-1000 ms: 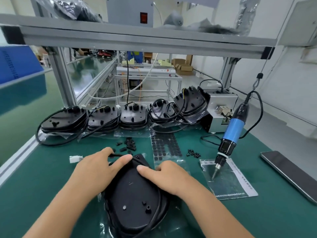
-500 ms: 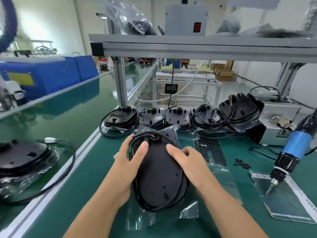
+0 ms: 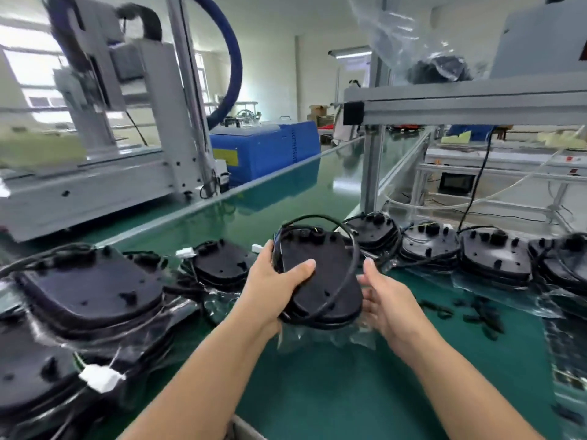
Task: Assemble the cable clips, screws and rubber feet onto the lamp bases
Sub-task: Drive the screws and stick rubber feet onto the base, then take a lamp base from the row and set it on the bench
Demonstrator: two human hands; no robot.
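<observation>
The left hand (image 3: 273,285) grips the flat black plastic lamp base (image 3: 320,274) aloft just left of the row of finished bases (image 3: 495,258), the right hand (image 3: 386,300) open alongside; its loose black cable (image 3: 346,281) may snag neighbours; no legible writing.

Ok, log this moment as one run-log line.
left hand: grips lamp base, thumb on top | right hand: open beside it | lamp base: lifted, cable wrapped round
</observation>
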